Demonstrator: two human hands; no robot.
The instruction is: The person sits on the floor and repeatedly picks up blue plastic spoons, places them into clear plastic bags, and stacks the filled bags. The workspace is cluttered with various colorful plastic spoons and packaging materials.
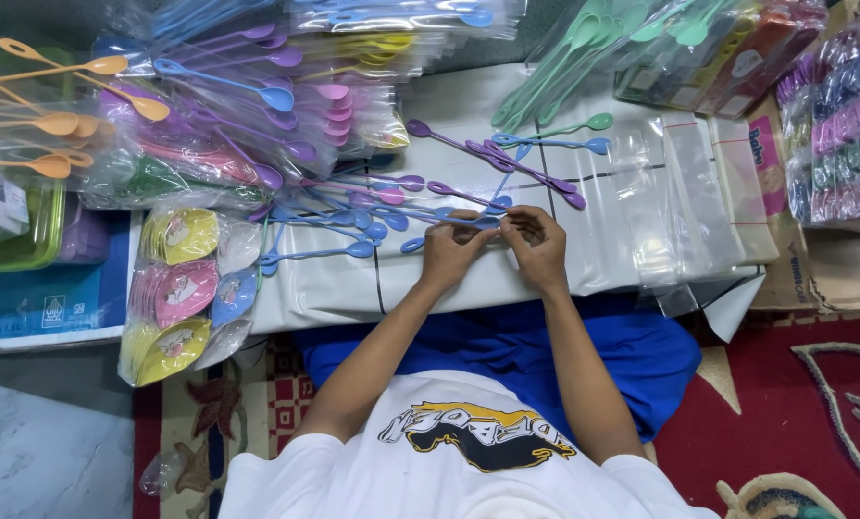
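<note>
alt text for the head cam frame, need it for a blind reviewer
Seen from above, a seated person's left hand and right hand meet over loose blue and purple long-handled plastic spoons on a white work surface. Bagged spoons in orange, purple, pink and green are piled behind, and clear plastic bags lie to the right.

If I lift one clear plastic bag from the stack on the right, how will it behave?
The clear bags look thin and glossy, so one would probably flop and slide off the stack easily. They lie flat and overlapping, so a neighbour might cling and lift too. It is likely very light.
</note>
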